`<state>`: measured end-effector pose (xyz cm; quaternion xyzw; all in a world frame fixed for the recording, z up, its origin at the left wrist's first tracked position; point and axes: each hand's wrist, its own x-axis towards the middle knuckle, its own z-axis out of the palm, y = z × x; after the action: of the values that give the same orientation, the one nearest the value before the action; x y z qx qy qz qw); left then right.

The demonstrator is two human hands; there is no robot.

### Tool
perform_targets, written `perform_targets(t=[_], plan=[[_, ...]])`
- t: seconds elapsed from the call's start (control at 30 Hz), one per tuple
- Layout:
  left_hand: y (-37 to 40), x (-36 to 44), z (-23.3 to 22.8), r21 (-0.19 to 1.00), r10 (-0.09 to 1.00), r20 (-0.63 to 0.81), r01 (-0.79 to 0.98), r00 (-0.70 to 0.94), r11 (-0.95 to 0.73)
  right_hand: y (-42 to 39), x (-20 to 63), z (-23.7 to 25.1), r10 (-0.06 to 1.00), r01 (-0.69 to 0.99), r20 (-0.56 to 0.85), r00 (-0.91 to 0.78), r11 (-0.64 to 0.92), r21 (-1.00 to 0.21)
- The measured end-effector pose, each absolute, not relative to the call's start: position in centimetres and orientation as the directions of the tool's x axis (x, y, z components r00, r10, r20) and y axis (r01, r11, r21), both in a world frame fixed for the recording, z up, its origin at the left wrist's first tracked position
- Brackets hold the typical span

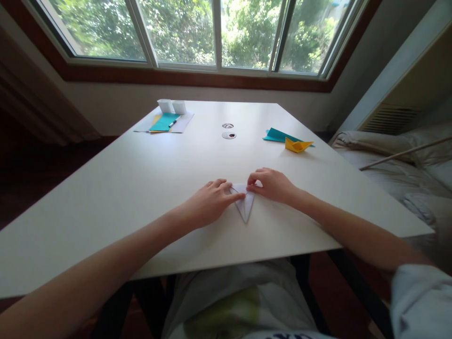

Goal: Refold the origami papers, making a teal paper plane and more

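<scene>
A white folded paper [245,205], shaped like a narrow triangle pointing toward me, lies on the white table [141,188]. My left hand [208,202] presses its fingertips on the paper's upper left corner. My right hand [271,185] pinches the paper's upper right edge with curled fingers. Both hands rest on the tabletop, and the paper's top edge is partly hidden under them.
A yellow folded paper boat [297,145] and a teal folded paper [277,135] lie at the far right. At the far left sit a stack of paper sheets [165,123] with a pen and two white cups [172,106]. Bedding [406,165] lies right of the table.
</scene>
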<state>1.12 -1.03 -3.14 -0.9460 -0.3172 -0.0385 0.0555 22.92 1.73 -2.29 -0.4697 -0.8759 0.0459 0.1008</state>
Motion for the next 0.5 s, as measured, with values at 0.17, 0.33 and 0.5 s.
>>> perform_targets(t=[0.17, 0.33, 0.5], plan=[[0.3, 1.2, -3.0, 0.128, 0.645, 0.17, 0.633, 0.745, -0.764, 2.6, 22.7, -3.1, 0.824, 0.757, 0.077, -0.561, 0.549, -0.354], [1.2, 1.4, -2.8, 0.342, 0.767, 0.188, 0.691, 0.614, -0.637, 2.3, 22.4, -3.0, 0.788, 0.666, 0.035, -0.615, 0.543, -0.511], [1.5, 0.9, -2.5, 0.662, 0.857, 0.078, 0.617, 0.509, -0.426, 2.6, 22.4, -2.8, 0.757, 0.527, 0.083, -0.648, 0.524, -0.669]])
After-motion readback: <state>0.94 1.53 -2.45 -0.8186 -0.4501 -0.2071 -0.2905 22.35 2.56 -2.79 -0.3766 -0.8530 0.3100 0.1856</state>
